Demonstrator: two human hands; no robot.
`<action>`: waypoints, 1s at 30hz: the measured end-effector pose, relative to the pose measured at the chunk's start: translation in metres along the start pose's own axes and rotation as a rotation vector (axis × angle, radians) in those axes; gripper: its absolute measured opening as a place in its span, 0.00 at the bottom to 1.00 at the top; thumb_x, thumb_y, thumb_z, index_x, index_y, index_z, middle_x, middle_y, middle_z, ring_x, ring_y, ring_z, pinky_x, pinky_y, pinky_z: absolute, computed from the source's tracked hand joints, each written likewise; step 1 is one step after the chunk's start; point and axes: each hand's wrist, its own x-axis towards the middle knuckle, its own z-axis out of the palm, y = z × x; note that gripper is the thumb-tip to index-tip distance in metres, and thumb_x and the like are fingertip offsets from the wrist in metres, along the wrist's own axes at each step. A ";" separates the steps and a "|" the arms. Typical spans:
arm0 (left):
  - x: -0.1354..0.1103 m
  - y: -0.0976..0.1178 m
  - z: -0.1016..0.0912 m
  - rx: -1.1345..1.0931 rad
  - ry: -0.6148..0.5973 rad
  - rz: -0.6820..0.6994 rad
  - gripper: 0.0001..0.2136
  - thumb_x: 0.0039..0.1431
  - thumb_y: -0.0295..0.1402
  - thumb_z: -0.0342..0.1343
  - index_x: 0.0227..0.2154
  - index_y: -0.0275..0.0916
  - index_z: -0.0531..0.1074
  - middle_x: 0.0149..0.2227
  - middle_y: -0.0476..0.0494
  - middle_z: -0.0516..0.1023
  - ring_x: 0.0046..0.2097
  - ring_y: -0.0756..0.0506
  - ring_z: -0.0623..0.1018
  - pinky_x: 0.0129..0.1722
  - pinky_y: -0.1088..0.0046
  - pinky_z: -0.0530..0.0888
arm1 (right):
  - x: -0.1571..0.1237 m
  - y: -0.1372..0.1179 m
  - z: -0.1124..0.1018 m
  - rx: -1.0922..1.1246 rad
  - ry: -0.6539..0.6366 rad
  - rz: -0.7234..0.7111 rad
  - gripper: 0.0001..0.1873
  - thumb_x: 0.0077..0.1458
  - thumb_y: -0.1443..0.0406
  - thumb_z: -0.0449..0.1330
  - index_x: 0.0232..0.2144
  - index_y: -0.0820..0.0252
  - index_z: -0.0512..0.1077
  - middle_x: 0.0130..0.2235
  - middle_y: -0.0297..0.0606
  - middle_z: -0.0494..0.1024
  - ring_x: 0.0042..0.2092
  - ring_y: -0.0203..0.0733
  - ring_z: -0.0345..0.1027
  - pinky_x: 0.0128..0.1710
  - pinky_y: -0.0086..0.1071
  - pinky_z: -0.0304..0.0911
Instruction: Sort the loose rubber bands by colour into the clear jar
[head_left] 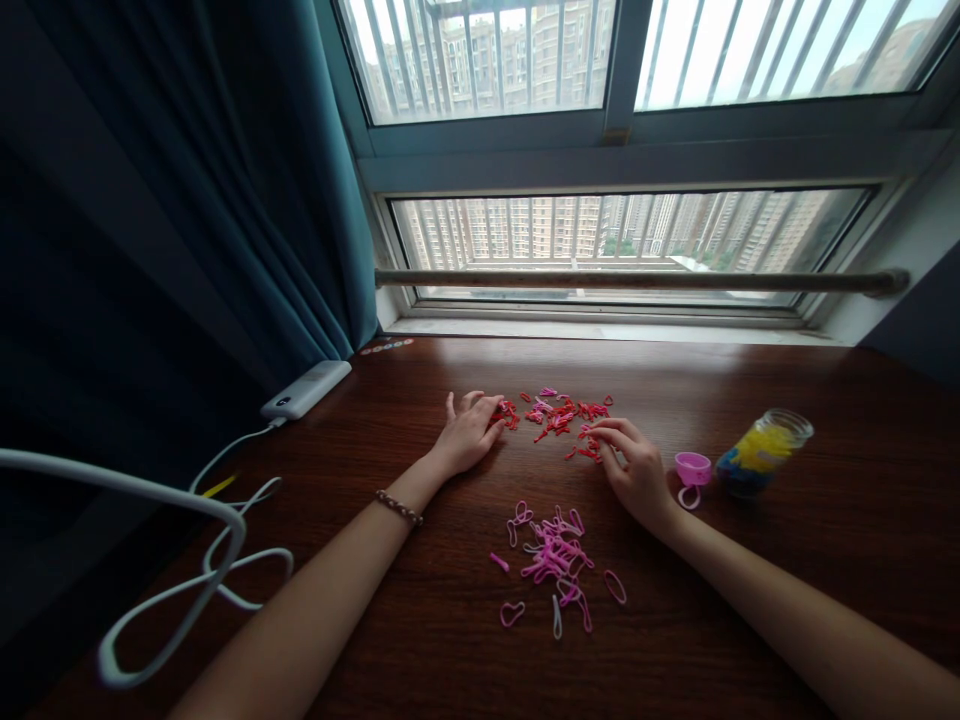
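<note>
My left hand [469,435] rests on the dark wooden table [825,560], fingers curled, fingertips touching the left end of a scatter of red and pink rubber bands [559,415]. My right hand [634,465] is at the right end of that scatter, its thumb and fingers pinched on red bands [591,448]. A second pile of pink and white bands [555,555] lies nearer to me, between my forearms. A beaded bracelet [399,508] is on my left wrist.
A glass jar [761,455] with yellow and blue contents lies tilted at the right, its pink lid [691,468] beside it. A white power bank [306,389] and white cables [225,560] are at the left, by a teal curtain [187,200]. A window [622,240] lies beyond.
</note>
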 end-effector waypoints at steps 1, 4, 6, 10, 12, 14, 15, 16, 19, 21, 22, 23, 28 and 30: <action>0.000 0.000 0.000 0.005 0.009 0.000 0.18 0.60 0.40 0.41 0.52 0.46 0.57 0.52 0.46 0.66 0.57 0.40 0.56 0.55 0.42 0.40 | 0.000 0.000 0.000 0.001 -0.001 -0.002 0.09 0.54 0.72 0.51 0.34 0.61 0.71 0.38 0.41 0.70 0.41 0.42 0.65 0.42 0.35 0.61; 0.000 -0.001 0.002 0.032 0.010 0.007 0.17 0.61 0.40 0.39 0.51 0.49 0.60 0.51 0.47 0.67 0.56 0.40 0.57 0.55 0.42 0.41 | 0.000 0.001 0.000 0.001 -0.001 -0.006 0.09 0.54 0.72 0.51 0.34 0.60 0.71 0.38 0.40 0.70 0.41 0.42 0.65 0.42 0.35 0.61; 0.000 -0.002 0.003 0.050 0.004 0.010 0.16 0.61 0.40 0.39 0.50 0.50 0.62 0.51 0.46 0.67 0.55 0.39 0.57 0.54 0.41 0.42 | -0.001 0.000 0.000 -0.001 0.000 -0.011 0.09 0.53 0.72 0.51 0.33 0.60 0.71 0.38 0.40 0.70 0.41 0.42 0.65 0.42 0.35 0.61; 0.000 -0.004 0.005 0.060 0.007 0.020 0.16 0.61 0.39 0.40 0.50 0.49 0.62 0.51 0.45 0.66 0.55 0.39 0.57 0.54 0.42 0.44 | -0.001 -0.001 0.000 -0.001 0.000 -0.025 0.09 0.53 0.72 0.51 0.34 0.59 0.70 0.38 0.40 0.70 0.41 0.43 0.65 0.41 0.35 0.61; 0.000 -0.004 0.005 0.054 0.020 0.030 0.16 0.60 0.38 0.41 0.50 0.47 0.62 0.51 0.44 0.66 0.55 0.39 0.57 0.54 0.42 0.46 | -0.001 -0.001 0.000 0.003 0.004 -0.028 0.10 0.53 0.72 0.51 0.34 0.59 0.70 0.38 0.40 0.70 0.41 0.42 0.65 0.41 0.35 0.61; 0.001 -0.005 0.005 0.037 0.057 0.044 0.16 0.60 0.37 0.42 0.50 0.46 0.62 0.51 0.43 0.66 0.55 0.39 0.59 0.54 0.44 0.48 | -0.001 -0.002 -0.001 0.011 0.007 -0.031 0.09 0.53 0.72 0.51 0.33 0.59 0.70 0.38 0.40 0.70 0.41 0.42 0.65 0.42 0.35 0.61; 0.001 -0.005 0.004 0.022 0.088 0.054 0.15 0.60 0.36 0.42 0.49 0.44 0.63 0.50 0.43 0.66 0.54 0.40 0.60 0.54 0.45 0.50 | -0.001 -0.003 -0.001 0.016 0.009 -0.031 0.09 0.53 0.72 0.51 0.33 0.59 0.70 0.37 0.40 0.70 0.41 0.42 0.65 0.42 0.35 0.61; 0.001 -0.006 0.004 0.001 0.127 0.065 0.15 0.60 0.34 0.43 0.48 0.43 0.64 0.49 0.42 0.67 0.53 0.41 0.62 0.54 0.48 0.53 | 0.000 -0.004 -0.002 0.022 0.010 -0.030 0.09 0.53 0.72 0.51 0.33 0.59 0.70 0.37 0.40 0.70 0.40 0.42 0.65 0.42 0.35 0.61; 0.002 -0.008 0.002 -0.099 0.258 0.090 0.12 0.59 0.29 0.44 0.43 0.38 0.68 0.42 0.41 0.69 0.47 0.44 0.67 0.50 0.60 0.63 | 0.000 -0.007 -0.003 0.053 0.013 -0.010 0.07 0.52 0.72 0.53 0.31 0.59 0.70 0.36 0.39 0.70 0.40 0.42 0.65 0.41 0.35 0.61; 0.002 -0.009 0.000 -0.166 0.317 0.091 0.09 0.57 0.27 0.46 0.37 0.37 0.70 0.38 0.42 0.70 0.43 0.46 0.69 0.45 0.65 0.68 | 0.000 -0.011 -0.002 0.085 0.014 0.010 0.05 0.51 0.71 0.54 0.30 0.59 0.69 0.35 0.39 0.70 0.39 0.42 0.65 0.40 0.35 0.61; 0.002 -0.009 -0.001 -0.188 0.330 0.087 0.08 0.57 0.27 0.47 0.35 0.37 0.70 0.36 0.42 0.71 0.41 0.46 0.70 0.43 0.67 0.69 | -0.001 -0.013 -0.002 0.103 0.008 0.018 0.04 0.51 0.71 0.55 0.29 0.59 0.69 0.35 0.39 0.70 0.39 0.42 0.65 0.40 0.35 0.61; 0.002 -0.009 -0.001 -0.200 0.333 0.083 0.07 0.57 0.27 0.47 0.33 0.38 0.70 0.34 0.43 0.71 0.40 0.46 0.70 0.42 0.67 0.69 | -0.001 -0.016 -0.001 0.124 -0.006 0.025 0.03 0.51 0.70 0.56 0.28 0.59 0.69 0.34 0.38 0.70 0.38 0.42 0.65 0.39 0.34 0.61; 0.000 -0.008 -0.003 -0.229 0.308 0.062 0.08 0.58 0.31 0.46 0.35 0.38 0.69 0.35 0.44 0.74 0.39 0.47 0.72 0.43 0.68 0.70 | -0.010 -0.033 0.003 0.223 -0.185 0.007 0.03 0.52 0.67 0.57 0.27 0.59 0.67 0.28 0.35 0.71 0.32 0.39 0.65 0.35 0.31 0.61; 0.000 -0.007 -0.003 -0.243 0.298 0.056 0.09 0.59 0.32 0.45 0.38 0.38 0.69 0.37 0.44 0.74 0.40 0.47 0.73 0.44 0.68 0.70 | -0.014 -0.040 0.004 0.220 -0.276 -0.040 0.02 0.53 0.67 0.57 0.28 0.59 0.67 0.28 0.35 0.70 0.30 0.37 0.64 0.32 0.30 0.61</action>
